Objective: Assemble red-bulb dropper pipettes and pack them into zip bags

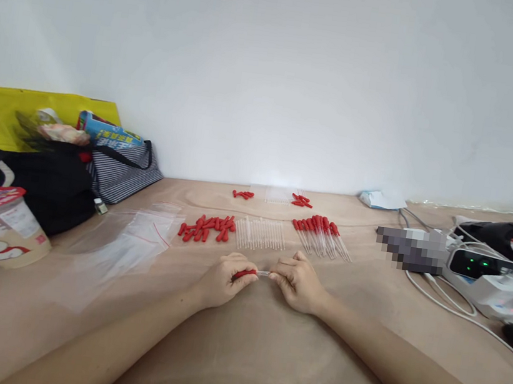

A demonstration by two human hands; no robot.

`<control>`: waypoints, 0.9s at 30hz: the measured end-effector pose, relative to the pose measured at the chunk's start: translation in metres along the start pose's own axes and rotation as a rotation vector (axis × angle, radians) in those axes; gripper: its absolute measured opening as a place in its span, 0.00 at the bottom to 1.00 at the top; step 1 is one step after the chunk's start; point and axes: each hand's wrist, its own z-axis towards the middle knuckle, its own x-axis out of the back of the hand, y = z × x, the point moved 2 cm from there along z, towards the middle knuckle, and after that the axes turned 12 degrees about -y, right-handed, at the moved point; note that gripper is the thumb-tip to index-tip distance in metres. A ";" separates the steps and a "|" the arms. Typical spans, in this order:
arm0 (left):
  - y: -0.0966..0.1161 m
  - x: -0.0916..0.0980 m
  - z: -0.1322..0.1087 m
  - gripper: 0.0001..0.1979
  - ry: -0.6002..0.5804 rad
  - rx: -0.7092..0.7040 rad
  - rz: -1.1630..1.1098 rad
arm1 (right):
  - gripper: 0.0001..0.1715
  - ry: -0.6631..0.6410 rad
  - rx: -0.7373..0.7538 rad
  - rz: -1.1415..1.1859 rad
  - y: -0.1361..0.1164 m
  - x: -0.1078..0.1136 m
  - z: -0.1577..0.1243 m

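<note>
Right in front of the tube row (261,235), we've got a bulb (246,273) pinched in our left hand (224,280) and a tube (263,273) gripped in our right hand (298,284), seemingly mid-fitting, and the next push calls for straight, gentle pressure!

Bare arms on show here, both of them! The left forearm (124,333) runs uncovered from wrist to the edge of view, and the right forearm (387,348) matches it. One tiny dark spot (182,300), maybe a mole, marks the left. Left hand (224,282), right hand (301,285): bare too, with slender wrists and nails too small to judge!
</note>
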 end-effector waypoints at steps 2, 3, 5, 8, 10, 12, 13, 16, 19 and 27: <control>-0.001 -0.001 0.000 0.09 -0.001 -0.025 0.007 | 0.14 -0.006 0.004 -0.005 -0.002 0.000 0.001; -0.001 -0.001 0.000 0.10 -0.007 -0.034 0.012 | 0.14 -0.011 0.009 -0.008 -0.003 0.000 0.002; -0.002 -0.002 -0.001 0.10 -0.024 -0.038 0.016 | 0.15 -0.019 0.013 -0.010 -0.005 -0.001 0.004; -0.001 -0.002 -0.001 0.11 -0.046 -0.023 0.011 | 0.15 -0.028 0.000 -0.003 -0.007 -0.002 0.005; -0.001 -0.001 0.000 0.10 -0.051 -0.005 -0.002 | 0.16 -0.033 -0.004 -0.005 -0.009 -0.002 0.006; -0.002 0.001 0.001 0.09 -0.057 0.031 -0.033 | 0.15 -0.039 -0.002 -0.022 -0.009 -0.001 0.007; -0.003 0.002 0.001 0.09 -0.059 0.053 -0.057 | 0.15 -0.041 0.000 -0.037 -0.008 -0.001 0.007; -0.010 0.005 0.001 0.08 -0.038 0.129 -0.157 | 0.14 -0.053 0.007 -0.096 -0.004 0.002 0.005; -0.018 0.007 0.000 0.08 0.007 0.193 -0.278 | 0.13 -0.062 0.008 -0.151 0.000 0.006 0.003; -0.026 0.004 -0.002 0.11 -0.112 0.196 -0.508 | 0.12 -0.055 -0.005 -0.191 -0.003 0.010 -0.001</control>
